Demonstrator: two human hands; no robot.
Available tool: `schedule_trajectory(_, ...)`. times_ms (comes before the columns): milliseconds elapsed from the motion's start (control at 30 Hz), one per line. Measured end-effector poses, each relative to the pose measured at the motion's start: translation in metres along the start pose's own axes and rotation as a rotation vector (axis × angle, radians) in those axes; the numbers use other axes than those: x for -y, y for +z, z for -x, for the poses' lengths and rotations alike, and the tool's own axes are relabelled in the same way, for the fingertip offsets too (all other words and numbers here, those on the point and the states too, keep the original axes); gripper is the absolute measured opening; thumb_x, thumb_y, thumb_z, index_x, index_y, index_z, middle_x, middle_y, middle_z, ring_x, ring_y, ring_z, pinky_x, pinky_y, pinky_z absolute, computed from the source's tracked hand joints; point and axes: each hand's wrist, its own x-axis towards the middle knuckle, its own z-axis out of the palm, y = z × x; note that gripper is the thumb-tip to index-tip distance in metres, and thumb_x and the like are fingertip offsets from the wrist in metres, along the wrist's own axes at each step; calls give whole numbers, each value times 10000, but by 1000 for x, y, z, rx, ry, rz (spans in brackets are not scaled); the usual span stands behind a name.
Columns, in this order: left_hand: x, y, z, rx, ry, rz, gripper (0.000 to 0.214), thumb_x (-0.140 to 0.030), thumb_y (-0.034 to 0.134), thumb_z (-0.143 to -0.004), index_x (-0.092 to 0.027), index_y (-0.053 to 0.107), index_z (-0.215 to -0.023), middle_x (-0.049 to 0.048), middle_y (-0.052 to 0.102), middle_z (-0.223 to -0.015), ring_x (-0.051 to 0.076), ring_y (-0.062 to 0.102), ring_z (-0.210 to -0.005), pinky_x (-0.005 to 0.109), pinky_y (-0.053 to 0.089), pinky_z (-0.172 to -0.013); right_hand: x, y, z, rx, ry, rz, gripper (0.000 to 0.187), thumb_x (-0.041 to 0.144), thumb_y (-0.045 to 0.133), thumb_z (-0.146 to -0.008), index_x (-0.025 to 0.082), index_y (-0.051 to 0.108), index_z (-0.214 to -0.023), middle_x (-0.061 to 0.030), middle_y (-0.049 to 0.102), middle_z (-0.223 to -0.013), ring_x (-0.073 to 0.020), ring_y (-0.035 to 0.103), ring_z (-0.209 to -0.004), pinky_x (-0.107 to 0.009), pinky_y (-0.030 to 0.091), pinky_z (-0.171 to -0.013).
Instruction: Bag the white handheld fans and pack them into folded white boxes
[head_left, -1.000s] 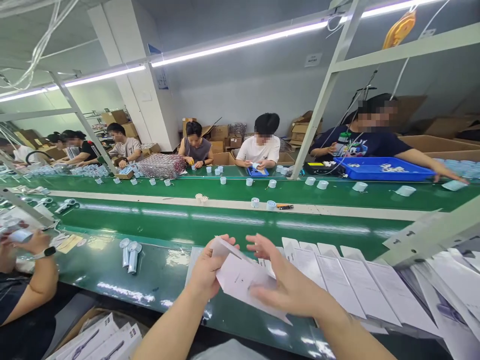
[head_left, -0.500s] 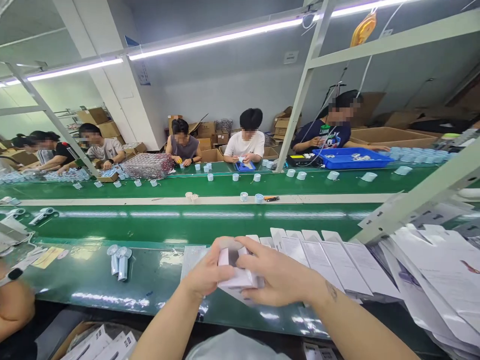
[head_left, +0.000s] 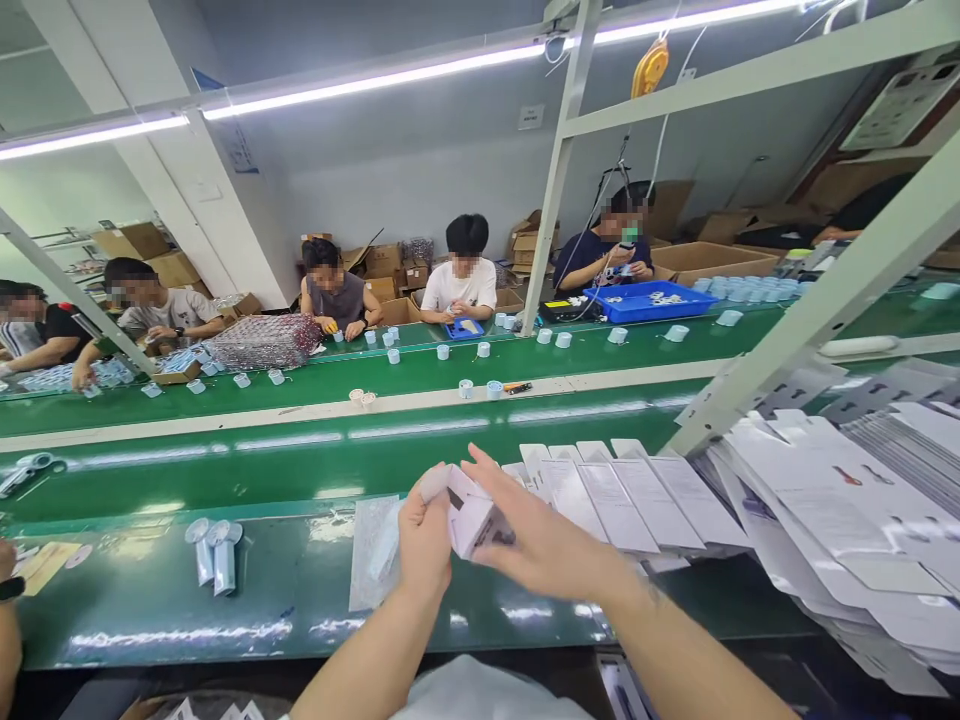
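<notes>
Between my two hands is a small white cardboard box (head_left: 466, 522), tilted, with its end flaps standing up and dark print on one side. My left hand (head_left: 424, 535) grips its left side, the thumb near the open end. Against the right side lies my right hand (head_left: 536, 535), its fingers bent around the box and partly hidden. Just left of my left hand, a clear plastic bag (head_left: 373, 555) with something pale blue inside rests on the green bench. Several folded white boxes (head_left: 626, 500) lie in a row right of my right hand.
Stacks of flat printed cartons (head_left: 840, 520) fill the right side by a slanted metal post (head_left: 810, 345). Light-blue handheld devices (head_left: 214, 555) lie at left. Beyond, a green conveyor (head_left: 420, 372) carries small blue parts, with several co-workers seated behind it.
The box has turned in my hands, and its printed side now shows. My left hand has moved up along it. The view has swung to the right.
</notes>
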Motion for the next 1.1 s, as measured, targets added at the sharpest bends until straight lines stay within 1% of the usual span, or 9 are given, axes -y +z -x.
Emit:
schedule_trajectory(67, -1, -2, 2, 36, 12, -103, 363, -374, 716, -771, -225, 699, -1102, 57, 696, -1145, 243, 612, -1058, 363, 460, -923, -4, 21, 8, -189, 51, 22, 990, 254, 727, -730, 276, 131, -1519, -159, 211, -1591, -341, 264, -1448, -536, 348, -1115)
schedule_trajectory(167, -17, -9, 0, 337, 6, -297, 383, -351, 717, -782, -231, 688, -1145, 79, 637, -1285, 273, 544, -1201, 376, 403, -1008, -7, 34, 16, -354, 153, -40, 1000, 208, 734, -691, 261, 124, -1482, -182, 411, -1464, -329, 479, -1308, -531, 450, -1027)
schedule_trajectory(233, -31, -11, -4, 525, -32, -299, 296, -355, 720, -782, -223, 709, -1046, 89, 541, -1411, 302, 442, -1324, 379, 378, -1034, -5, 31, 19, -317, 170, -100, 1029, 194, 739, -668, 266, 102, -1474, -183, 447, -1434, -319, 559, -1223, -505, 498, -965)
schedule_trajectory(300, -39, -7, -9, 635, -96, -245, 224, -325, 746, -758, -217, 691, -947, 74, 419, -1513, 314, 395, -1363, 365, 411, -988, -2, 23, 22, -262, 134, -125, 1047, 186, 746, -646, 262, 109, -1474, -187, 439, -1445, -321, 563, -1220, -487, 503, -959)
schedule_trajectory(367, -40, -1, -9, 694, -173, -168, 307, -272, 791, -704, -229, 637, -966, 83, 457, -1470, 294, 523, -1231, 341, 471, -864, 1, 16, 26, -237, 107, -140, 1017, 171, 732, -650, 263, 143, -1474, -173, 433, -1456, -315, 536, -1255, -468, 491, -979)
schedule_trajectory(467, -34, 9, -2, 689, -224, -53, 460, -250, 818, -655, -236, 546, -1026, 71, 647, -1132, 205, 634, -887, 295, 481, -710, -1, 11, 29, -208, 86, -179, 997, 168, 738, -647, 268, 182, -1467, -146, 455, -1445, -301, 512, -1281, -437, 484, -992)
schedule_trajectory(533, -30, 12, 4, 631, -207, -54, 450, -239, 807, -651, -223, 516, -993, 35, 654, -976, 162, 611, -772, 261, 463, -655, -6, 9, 31, -188, 78, -193, 1027, 172, 758, -630, 260, 179, -1474, -148, 454, -1444, -303, 522, -1266, -430, 487, -984)
schedule_trajectory(767, -24, 15, 9, 586, -177, -211, 389, -166, 700, -696, -230, 512, -1031, 7, 613, -973, 144, 580, -775, 238, 454, -658, -16, 5, 35, -155, 91, -195, 1088, 149, 770, -604, 245, 166, -1503, -141, 495, -1399, -272, 615, -1111, -400, 514, -928)
schedule_trajectory(1100, -16, 18, 10, 711, -112, -342, 367, -193, 657, -770, -240, 535, -1113, 36, 576, -1064, 174, 557, -859, 258, 460, -711, -34, 4, 54, -211, 12, -195, 1157, 176, 803, -574, 254, 153, -1528, -142, 479, -1433, -297, 560, -1213, -426, 463, -1007)
